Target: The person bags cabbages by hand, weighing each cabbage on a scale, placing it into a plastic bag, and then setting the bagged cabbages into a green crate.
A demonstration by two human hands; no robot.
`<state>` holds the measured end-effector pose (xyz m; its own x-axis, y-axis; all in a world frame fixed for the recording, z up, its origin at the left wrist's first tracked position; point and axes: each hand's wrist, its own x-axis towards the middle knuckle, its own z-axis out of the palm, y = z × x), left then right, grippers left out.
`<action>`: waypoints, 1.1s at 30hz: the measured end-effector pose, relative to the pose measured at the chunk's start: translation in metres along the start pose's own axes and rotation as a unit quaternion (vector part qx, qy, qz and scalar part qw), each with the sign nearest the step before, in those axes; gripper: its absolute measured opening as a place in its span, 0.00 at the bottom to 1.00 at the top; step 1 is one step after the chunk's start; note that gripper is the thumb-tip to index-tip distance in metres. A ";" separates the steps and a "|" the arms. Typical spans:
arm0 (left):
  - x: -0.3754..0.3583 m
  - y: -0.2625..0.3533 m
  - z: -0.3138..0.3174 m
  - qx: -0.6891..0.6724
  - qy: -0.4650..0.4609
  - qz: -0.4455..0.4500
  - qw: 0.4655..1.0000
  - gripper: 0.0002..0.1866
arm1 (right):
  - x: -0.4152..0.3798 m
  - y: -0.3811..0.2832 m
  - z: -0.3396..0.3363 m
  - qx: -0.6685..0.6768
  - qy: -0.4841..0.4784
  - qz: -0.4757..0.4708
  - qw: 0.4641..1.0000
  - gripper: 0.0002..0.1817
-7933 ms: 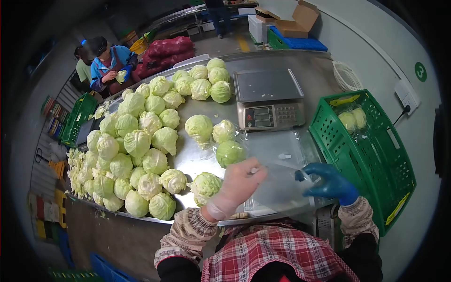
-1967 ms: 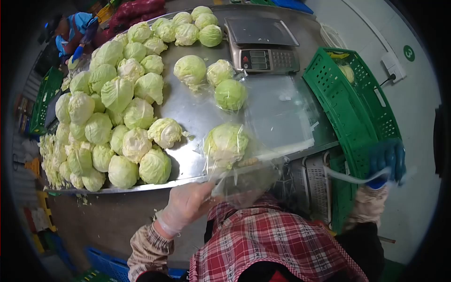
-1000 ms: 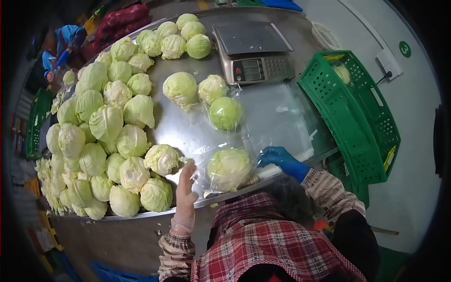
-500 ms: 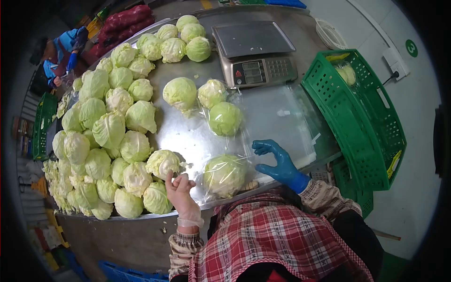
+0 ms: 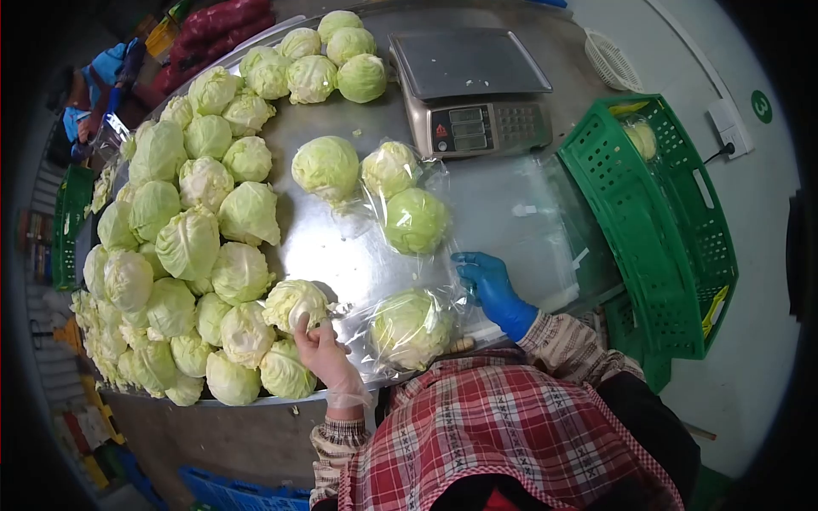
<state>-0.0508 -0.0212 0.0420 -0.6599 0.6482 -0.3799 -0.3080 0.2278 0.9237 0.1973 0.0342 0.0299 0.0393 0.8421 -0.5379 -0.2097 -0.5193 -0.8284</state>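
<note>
My left hand point(image 5: 325, 359), in a thin clear glove, is at the lower edge of a loose cabbage point(image 5: 294, 305). Its index finger and thumb are apart, with the fingertips right at the leaves. My right hand point(image 5: 496, 294), in a blue glove, is open at the right side of a cabbage in a clear plastic bag point(image 5: 412, 330) at the table's near edge. Its fingers point left and curve down beside the loose film. Farther back, a second bagged cabbage point(image 5: 415, 221) lies against a paler cabbage point(image 5: 389, 169), and a larger one point(image 5: 325, 169) sits to their left.
Many cabbages point(image 5: 187, 244) crowd the left of the metal table. A digital scale point(image 5: 471, 94) stands at the back. Flat clear bags point(image 5: 532, 243) lie right of centre. Green crates point(image 5: 656, 255) flank the right side, near a white basket point(image 5: 612, 61). Another person point(image 5: 100, 85) is at far left.
My right hand has moved left, up to the film of the near bagged cabbage, and turned so its fingers point more downward. My left hand has shifted slightly, its fingertips now at the loose cabbage.
</note>
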 end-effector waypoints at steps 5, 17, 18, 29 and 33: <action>0.002 -0.019 -0.019 0.108 -0.046 -0.121 0.986 0.18 | -0.001 0.026 -0.016 0.080 -0.012 0.219 0.972 0.12; -0.022 -0.033 -0.017 0.167 -0.084 -0.151 0.971 0.21 | 0.006 0.002 -0.022 -0.073 -0.080 0.129 0.986 0.14; -0.024 -0.031 -0.015 0.166 -0.072 -0.150 0.972 0.20 | 0.006 0.000 -0.017 -0.098 -0.085 0.120 0.984 0.16; -0.028 -0.040 -0.049 0.479 -0.189 0.221 0.828 0.31 | -0.004 0.064 -0.003 -0.278 -0.057 0.005 0.959 0.24; -0.010 -0.040 -0.031 0.527 -0.337 0.436 0.647 0.27 | 0.002 0.093 -0.001 -0.355 -0.152 -0.327 0.863 0.20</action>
<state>-0.0532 -0.0588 0.0071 0.2898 0.9531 0.0874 0.8527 -0.2986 0.4286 0.1787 -0.0127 -0.0479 -0.3575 0.9322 0.0563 0.4157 0.2128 -0.8842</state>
